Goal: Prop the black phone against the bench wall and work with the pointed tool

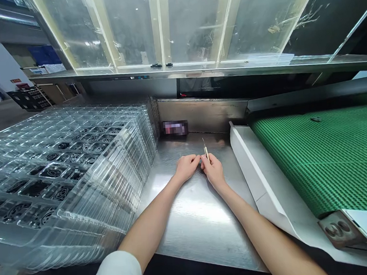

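Both my hands meet over the middle of a steel worktop. My right hand is closed around a thin pale tool, like tweezers, whose tip points up and away. My left hand is curled with its fingertips touching the right hand's fingers by the tool's lower end. Whether the left fingers pinch anything is too small to see.
A tall stack of clear plastic trays holding several small black fans fills the left side. A green conveyor belt runs at the right behind a white guard. A steel back wall and clear panels stand ahead.
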Demonstrator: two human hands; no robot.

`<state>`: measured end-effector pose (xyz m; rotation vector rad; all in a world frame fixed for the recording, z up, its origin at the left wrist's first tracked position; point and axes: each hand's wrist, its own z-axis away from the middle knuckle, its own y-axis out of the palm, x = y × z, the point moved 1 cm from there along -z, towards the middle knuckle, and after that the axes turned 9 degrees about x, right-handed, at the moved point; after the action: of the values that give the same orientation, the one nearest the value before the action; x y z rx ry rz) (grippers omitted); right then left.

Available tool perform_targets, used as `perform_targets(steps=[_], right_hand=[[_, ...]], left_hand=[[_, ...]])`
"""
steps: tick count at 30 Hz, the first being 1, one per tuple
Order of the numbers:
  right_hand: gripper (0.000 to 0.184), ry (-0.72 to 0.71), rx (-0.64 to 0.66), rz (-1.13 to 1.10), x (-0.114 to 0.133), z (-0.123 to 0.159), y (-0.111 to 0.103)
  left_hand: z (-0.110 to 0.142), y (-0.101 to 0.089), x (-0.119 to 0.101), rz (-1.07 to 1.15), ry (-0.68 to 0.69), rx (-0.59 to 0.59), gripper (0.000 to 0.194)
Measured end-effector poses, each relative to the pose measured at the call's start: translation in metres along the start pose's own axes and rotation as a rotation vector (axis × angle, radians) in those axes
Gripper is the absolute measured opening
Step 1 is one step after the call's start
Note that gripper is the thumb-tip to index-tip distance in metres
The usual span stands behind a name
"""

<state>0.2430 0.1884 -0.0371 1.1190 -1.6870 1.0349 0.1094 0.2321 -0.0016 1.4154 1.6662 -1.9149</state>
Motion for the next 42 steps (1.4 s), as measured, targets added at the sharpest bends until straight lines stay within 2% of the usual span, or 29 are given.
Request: perform_targets(steps=[27,42], right_hand=[[0.044,0.012,0.01,0.004,0.007,0.0017,-0.0003],[0.044,0.026,0.019,0.012,0.0045,0.0019,-0.0014]], left_hand=[[-0.0002,0.0013,0.0043,0.024,0.031,-0.012,0.048],[0.0027,-0.0019,-0.0001,0.047,-0.006,0.005,0.049]])
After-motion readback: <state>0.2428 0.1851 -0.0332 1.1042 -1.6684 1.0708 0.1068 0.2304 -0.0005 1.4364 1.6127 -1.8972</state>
